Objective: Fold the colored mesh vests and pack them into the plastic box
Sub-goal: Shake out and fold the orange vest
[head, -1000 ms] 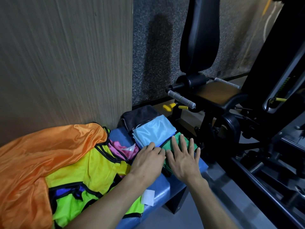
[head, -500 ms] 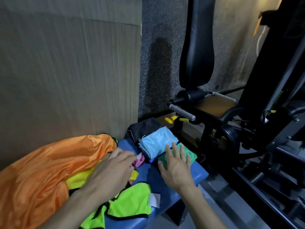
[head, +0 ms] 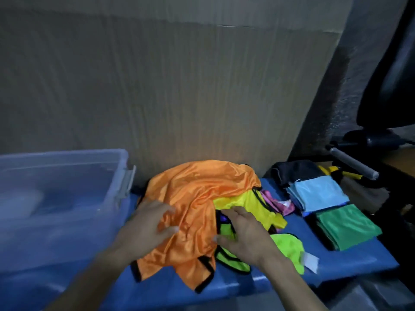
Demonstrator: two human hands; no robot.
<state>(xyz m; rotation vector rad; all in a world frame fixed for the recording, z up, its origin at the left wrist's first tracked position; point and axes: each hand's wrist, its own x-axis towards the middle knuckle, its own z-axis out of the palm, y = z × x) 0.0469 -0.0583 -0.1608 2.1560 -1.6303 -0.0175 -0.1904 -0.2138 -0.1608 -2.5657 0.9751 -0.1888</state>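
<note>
Head view, two hands (head: 146, 230) (head: 244, 237) on one orange vest (head: 197, 198), one plastic box (head: 60, 198)

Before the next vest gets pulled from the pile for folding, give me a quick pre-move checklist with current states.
1. Left hand on orange vest, thumb and fingers curled into the cloth: ok.
2. Right hand grip on the pile: cannot tell, image blurred.
3. Orange vest free of the yellow vest: not ok, they overlap.
4. Box open, beside the pile: ok.
5. Folded green stack and blue stack clear of the pile: ok.
</note>
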